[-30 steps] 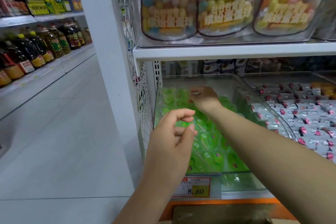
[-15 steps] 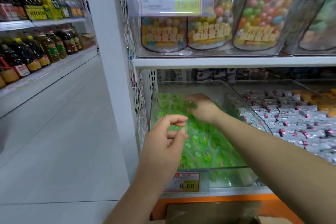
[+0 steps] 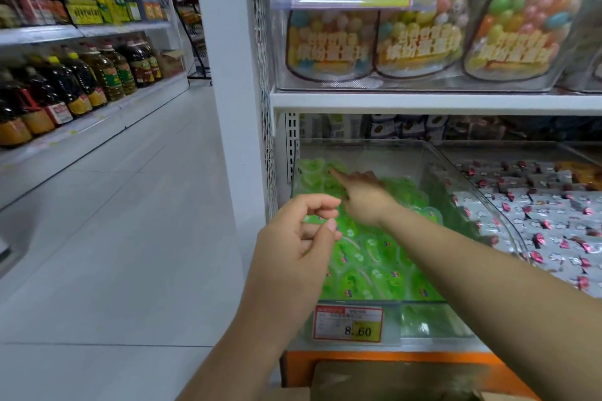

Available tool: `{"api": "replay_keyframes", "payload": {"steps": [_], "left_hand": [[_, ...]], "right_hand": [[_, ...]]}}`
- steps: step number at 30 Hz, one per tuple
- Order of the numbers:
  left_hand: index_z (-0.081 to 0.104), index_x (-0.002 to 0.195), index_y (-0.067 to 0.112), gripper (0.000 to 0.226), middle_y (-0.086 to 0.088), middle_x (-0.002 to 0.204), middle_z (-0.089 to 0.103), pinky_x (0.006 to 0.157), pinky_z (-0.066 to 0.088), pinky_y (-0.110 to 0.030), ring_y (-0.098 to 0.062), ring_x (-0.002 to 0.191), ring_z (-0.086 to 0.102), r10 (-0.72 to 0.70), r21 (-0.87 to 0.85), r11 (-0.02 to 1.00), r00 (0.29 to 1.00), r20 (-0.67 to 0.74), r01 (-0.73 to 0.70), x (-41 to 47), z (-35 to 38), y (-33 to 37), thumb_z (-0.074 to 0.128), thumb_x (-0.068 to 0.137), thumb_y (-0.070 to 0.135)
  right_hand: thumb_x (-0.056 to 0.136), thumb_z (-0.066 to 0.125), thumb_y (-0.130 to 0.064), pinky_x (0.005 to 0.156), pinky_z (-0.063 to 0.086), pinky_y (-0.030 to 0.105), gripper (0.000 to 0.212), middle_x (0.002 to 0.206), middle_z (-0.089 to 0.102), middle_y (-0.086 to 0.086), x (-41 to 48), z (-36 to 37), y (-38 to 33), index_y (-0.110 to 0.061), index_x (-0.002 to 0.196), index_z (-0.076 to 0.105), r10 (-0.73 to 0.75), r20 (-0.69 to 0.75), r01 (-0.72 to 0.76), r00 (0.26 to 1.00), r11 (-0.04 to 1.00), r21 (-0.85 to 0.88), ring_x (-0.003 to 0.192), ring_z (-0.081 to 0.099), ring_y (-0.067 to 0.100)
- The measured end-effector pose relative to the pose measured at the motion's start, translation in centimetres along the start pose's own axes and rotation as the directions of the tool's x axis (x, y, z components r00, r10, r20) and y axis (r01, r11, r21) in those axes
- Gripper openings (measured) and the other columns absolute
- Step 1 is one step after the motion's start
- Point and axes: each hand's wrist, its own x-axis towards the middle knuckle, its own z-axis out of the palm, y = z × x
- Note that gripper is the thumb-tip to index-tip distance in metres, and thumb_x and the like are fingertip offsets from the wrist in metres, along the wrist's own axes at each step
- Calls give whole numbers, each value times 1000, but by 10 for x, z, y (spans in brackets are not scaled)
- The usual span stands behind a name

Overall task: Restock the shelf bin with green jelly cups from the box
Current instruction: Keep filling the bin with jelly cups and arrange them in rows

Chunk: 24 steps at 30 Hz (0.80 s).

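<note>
Your left hand [image 3: 293, 247] hovers before the clear shelf bin [image 3: 456, 179], fingers loosely curled, holding nothing. Your right hand [image 3: 365, 198] reaches inside, forefinger stretched onto the green jelly cups [image 3: 374, 270] lying in it.

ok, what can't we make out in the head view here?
- box: only a blurred brown top shows, cut off by the bottom edge. Its contents are unseen.
- green jelly cups: some are hidden under the right hand and forearm.
- left hand: its back faces the camera, which hides whether the curled fingers pinch anything.
- price tag: the small print is too blurred to read.
</note>
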Motion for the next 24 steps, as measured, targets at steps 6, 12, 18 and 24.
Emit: {"api": "replay_keyframes", "payload": {"steps": [6, 12, 18, 24], "left_hand": [[59, 91, 38, 31, 16, 89, 65, 65, 52, -23, -11, 73, 67, 9, 17, 1000, 1000, 2, -9, 0, 1, 0, 55, 90, 7], [59, 91, 39, 31, 16, 89, 64, 66, 53, -27, -12, 74, 67, 26, 27, 999, 1000, 3, -26, -1, 1, 0, 55, 90, 7], [59, 91, 38, 31, 13, 87, 65, 66, 54, -19, -6, 78, 67, 43, 24, 999, 999, 16, -43, -2, 2, -3, 55, 91, 8], [56, 91, 40, 38, 13, 94, 63, 69, 44, -6, 3, 83, 64, 137, 147, 979, 989, 46, -142, -21, 6, -8, 52, 92, 3]], "right_hand": [[92, 43, -15, 102, 35, 41, 66, 134, 46, 12, 1, -2, 0, -28, 149, 13, 18, 4, -18, 1000, 999, 49, 124, 33, 33], [93, 41, -19, 102, 36, 42, 63, 133, 50, 9, -5, -5, 4, -32, 149, 13, -16, 11, 16, 1000, 999, 36, 124, 33, 32], [91, 46, -18, 103, 37, 42, 56, 131, 56, 4, -45, -27, 16, -33, 143, 31, -53, -128, 66, 990, 992, 105, 124, 42, 31], [88, 56, -7, 86, 37, 16, 41, 101, 63, -15, -138, -51, 28, -24, 125, 58, -124, -310, 221, 943, 928, 299, 98, 53, 14]]}}
